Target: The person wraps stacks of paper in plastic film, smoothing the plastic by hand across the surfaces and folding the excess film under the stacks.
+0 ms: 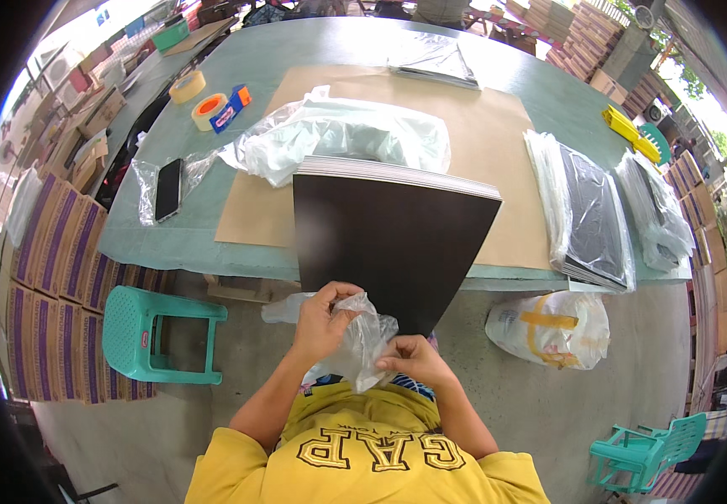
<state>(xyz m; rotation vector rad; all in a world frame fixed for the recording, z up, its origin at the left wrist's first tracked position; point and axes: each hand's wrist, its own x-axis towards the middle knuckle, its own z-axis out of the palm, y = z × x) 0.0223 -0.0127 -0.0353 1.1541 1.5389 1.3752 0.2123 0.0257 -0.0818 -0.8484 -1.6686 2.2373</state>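
Observation:
Both my hands pinch a clear plastic bag (348,346) close to my body. My left hand (323,321) grips its upper left part, its fingers against the near edge of a stack of black sheets (388,244). My right hand (414,359) has hold of the bag's right side, below the stack's near corner. The stack rests partly on brown cardboard (250,206) and juts over the table's near edge. Behind it lies a crumpled heap of translucent plastic bags (363,130).
Plastic-wrapped black stacks (592,210) lie at the table's right. A phone (168,190), tape rolls (187,86) and a tape dispenser (230,107) are on the left. A green stool (141,332) stands left, a stuffed white sack (552,329) on the floor at right.

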